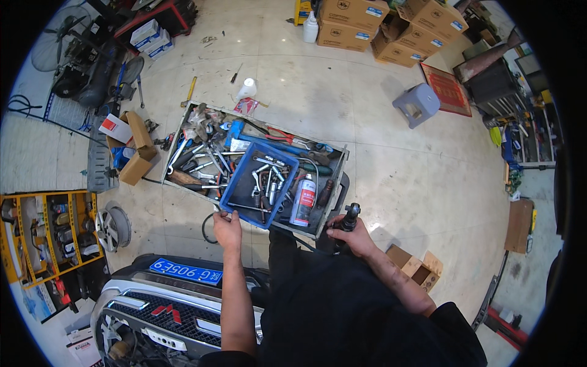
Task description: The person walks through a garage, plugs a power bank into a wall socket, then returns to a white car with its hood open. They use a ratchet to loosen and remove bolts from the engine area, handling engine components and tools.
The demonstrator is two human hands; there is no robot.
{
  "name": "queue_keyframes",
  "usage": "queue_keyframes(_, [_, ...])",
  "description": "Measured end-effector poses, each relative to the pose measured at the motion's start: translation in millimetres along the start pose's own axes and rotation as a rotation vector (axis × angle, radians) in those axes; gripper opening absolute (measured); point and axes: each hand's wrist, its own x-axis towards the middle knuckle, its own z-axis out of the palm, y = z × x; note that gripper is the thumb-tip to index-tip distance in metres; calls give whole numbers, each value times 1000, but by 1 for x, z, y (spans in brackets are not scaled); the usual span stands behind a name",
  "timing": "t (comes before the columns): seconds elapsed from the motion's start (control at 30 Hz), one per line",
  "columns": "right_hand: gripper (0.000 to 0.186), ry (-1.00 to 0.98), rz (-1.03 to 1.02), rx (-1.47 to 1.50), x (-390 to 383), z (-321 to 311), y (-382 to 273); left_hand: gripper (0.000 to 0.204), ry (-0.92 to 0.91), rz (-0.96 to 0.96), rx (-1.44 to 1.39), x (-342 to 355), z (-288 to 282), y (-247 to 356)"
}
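Note:
My right hand (351, 235) is closed round a black air ratchet (348, 221), whose head points up and away from me. Beneath it runs a dark hose, partly hidden by my body. At the near left corner of a blue plastic bin (229, 194), my left hand (227, 230) has its fingertips at the rim, apart, with nothing visible between them. Sockets, ratchets and wrenches lie in the bin, and a long thin metal bar (249, 208) crosses its near end. To the right of the bin stands a red and white spray can (303, 202).
The bin rests in a wide metal tool tray (251, 116) full of hand tools. Near left is a car front (183, 306); beyond it lies a wheel rim (115, 229). A grey stool (417, 105), cartons (348, 33) and an open cardboard box (422, 269) stand on the floor.

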Motion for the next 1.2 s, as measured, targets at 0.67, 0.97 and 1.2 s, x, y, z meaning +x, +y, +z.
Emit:
queue_keyframes(0.67, [23,-35,-21,-46,7,-11,-18,42,-363,-459,-657,3,58,-37])
queue_keyframes(0.97, [21,-60,-5,-79,16,-6,-21,36,-416,-483,-645,-12,72,-38])
queue_keyframes(1.2, [22,-7,-6,-136,13,1,-18,37,-879,-303,-330,54,-11,-37])
